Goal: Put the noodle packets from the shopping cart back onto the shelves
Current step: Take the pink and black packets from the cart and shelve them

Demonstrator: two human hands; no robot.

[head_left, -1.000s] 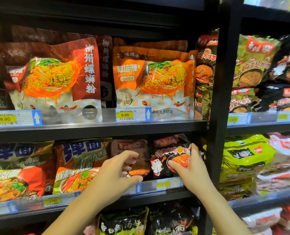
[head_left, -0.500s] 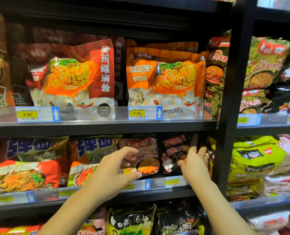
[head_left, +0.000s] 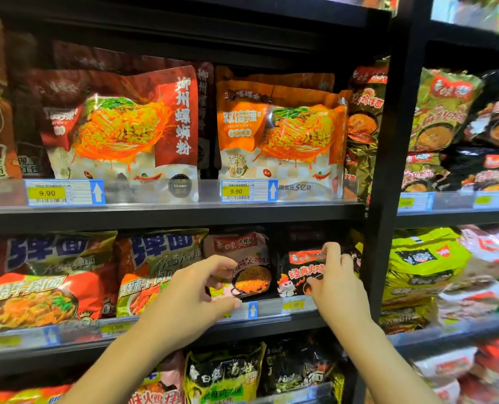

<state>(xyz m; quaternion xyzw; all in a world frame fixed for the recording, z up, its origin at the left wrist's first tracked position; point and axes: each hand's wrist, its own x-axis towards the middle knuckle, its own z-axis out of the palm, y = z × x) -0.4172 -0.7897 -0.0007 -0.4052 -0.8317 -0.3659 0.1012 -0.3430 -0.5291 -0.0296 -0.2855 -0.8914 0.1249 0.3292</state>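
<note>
This was a shop, a grocery aisle by the look of it. Black metal shelves (head_left: 166,217) stood packed with bagged instant noodles (head_left: 283,135), and along each clear front rail sat yellow price tags (head_left: 47,193) reading 9.90, with blue arrow labels (head_left: 97,192).

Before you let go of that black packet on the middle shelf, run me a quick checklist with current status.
1. Black packet sits behind the shelf rail: ok.
2. Right hand holds its right edge: ok.
3. Left hand holds nothing, beside the pink packet: ok.
4. Black packet upright, label facing out: ok.
5. Price tag matches it: cannot tell, blurred.
6. Room behind it on the shelf: cannot tell.
</note>
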